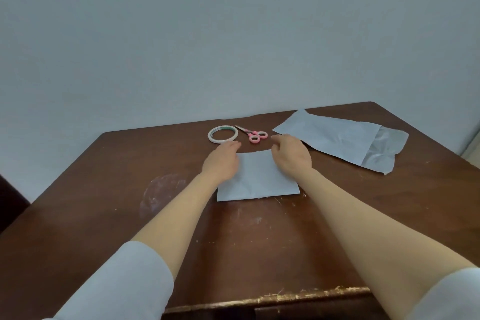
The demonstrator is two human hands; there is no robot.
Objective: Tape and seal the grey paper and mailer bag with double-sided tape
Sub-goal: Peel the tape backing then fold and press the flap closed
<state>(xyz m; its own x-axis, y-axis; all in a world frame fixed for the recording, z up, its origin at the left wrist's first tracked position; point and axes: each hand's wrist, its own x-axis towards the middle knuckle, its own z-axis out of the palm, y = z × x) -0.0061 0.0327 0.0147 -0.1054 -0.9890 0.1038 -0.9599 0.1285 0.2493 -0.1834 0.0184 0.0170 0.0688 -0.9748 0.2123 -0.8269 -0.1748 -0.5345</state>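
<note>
- A rectangular sheet of grey paper [257, 176] lies flat on the dark brown wooden worktop [233, 241], and everything below is placed from this sheet.
- The left hand [223, 161] rests on the sheet's far left corner. It is released, with the fingers stretched out and relaxed, and the fingertips reach past the sheet's far edge.
- The right hand [291, 153] sits over the sheet's far right corner with its fingers bent downward. Whether they pinch the corner or only press on it cannot be told from this view.
- Both forearms cross the near part of the worktop toward the sheet, and the sheet's middle and near edge show bare between them.
- A white ring-shaped roll of double-sided tape [211, 135] lies flat just beyond the sheet's far left corner, close to the left fingertips. No contact can be made out.
- A small pair of scissors with pink handles [253, 135] lies beyond the sheet's far edge, just right of the tape roll, with the blades pointing away to the left.
- A pale grey plastic mailer bag [335, 138], crumpled at its open end, lies flat beyond and to the right of the sheet. It is apart from the sheet, with its nearest corner close to the right hand.
- White sleeves [124, 280] cover the upper arms nearest the camera.
</note>
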